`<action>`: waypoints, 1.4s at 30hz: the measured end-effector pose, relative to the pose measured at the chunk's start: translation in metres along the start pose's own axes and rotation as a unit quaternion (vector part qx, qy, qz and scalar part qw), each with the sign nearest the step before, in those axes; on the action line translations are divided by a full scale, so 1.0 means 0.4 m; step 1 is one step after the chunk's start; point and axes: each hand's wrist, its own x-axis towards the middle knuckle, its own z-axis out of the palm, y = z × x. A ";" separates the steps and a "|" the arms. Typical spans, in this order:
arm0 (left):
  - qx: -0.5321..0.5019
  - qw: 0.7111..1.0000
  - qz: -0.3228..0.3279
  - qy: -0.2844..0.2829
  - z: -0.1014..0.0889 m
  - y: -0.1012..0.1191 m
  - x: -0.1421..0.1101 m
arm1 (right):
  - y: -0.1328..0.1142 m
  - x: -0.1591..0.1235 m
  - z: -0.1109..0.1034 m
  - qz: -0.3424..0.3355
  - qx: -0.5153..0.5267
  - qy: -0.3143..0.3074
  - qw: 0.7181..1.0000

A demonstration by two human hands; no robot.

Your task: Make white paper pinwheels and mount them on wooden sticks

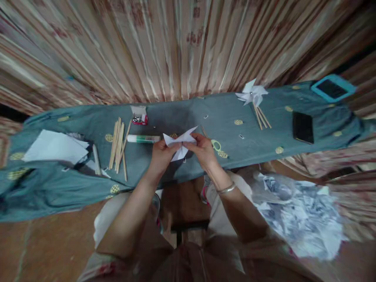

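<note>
A folded white paper pinwheel piece (179,143) is held above the grey-green cloth (176,117) between both hands. My left hand (161,154) pinches its left side, fingers closed on the paper. My right hand (202,150) grips the right side, with a metal bangle on that wrist. Just left of the hands lies a glue stick (143,138). Several wooden sticks (118,145) lie further left. Behind the glue stick sits a small red and white box (139,116).
A finished white pinwheel on sticks (253,98) lies at the back right, near a black phone (302,127) and a blue-cased tablet (333,88). White paper sheets (55,148) sit at the left. A plastic bag of paper scraps (296,213) is at the lower right. Scissors handle (216,145) lies by my right hand.
</note>
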 end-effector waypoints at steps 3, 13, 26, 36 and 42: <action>0.005 1.000 -0.001 -0.003 0.002 0.006 -0.006 | 0.005 0.002 -0.001 0.006 0.004 0.001 1.000; 0.033 0.999 0.011 0.018 -0.006 0.006 -0.004 | 0.011 -0.001 0.002 0.024 0.021 -0.005 0.999; 0.038 0.999 0.006 0.027 -0.019 0.005 -0.017 | 0.018 -0.001 0.003 0.032 -0.011 -0.027 0.999; 0.113 0.987 0.094 0.067 -0.103 0.039 -0.008 | 0.020 0.023 -0.014 0.017 -0.037 -0.027 0.999; 0.296 0.923 0.191 0.153 -0.227 0.056 0.022 | 0.013 0.030 -0.019 0.011 -0.030 -0.020 0.999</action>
